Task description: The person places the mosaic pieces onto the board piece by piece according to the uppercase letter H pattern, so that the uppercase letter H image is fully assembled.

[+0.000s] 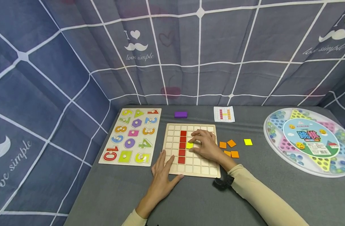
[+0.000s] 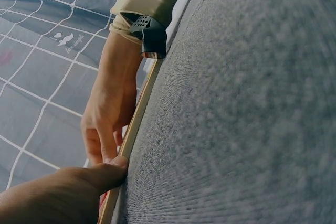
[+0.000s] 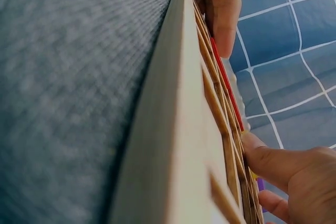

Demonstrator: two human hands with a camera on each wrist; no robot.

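Observation:
On the table lies a wooden grid board (image 1: 200, 169) with a column of red square tiles (image 1: 182, 152). A yellow tile (image 1: 189, 145) sits beside the column, about its middle. My right hand (image 1: 207, 145) reaches over the board from the right and pinches this tile between thumb and fingers; in the right wrist view the thumb (image 3: 273, 163) is low at the grid. My left hand (image 1: 161, 179) rests at the board's near left corner, fingers extended over it. Its thumb (image 2: 107, 174) touches the front edge in the left wrist view.
Right of the board lie several orange tiles (image 1: 223, 145) and one yellow tile (image 1: 248, 142). Behind are a pattern card (image 1: 224, 114) and a purple block (image 1: 180, 115). A number puzzle board (image 1: 107, 146) lies left, a round Chinese checkers set (image 1: 310, 138) right.

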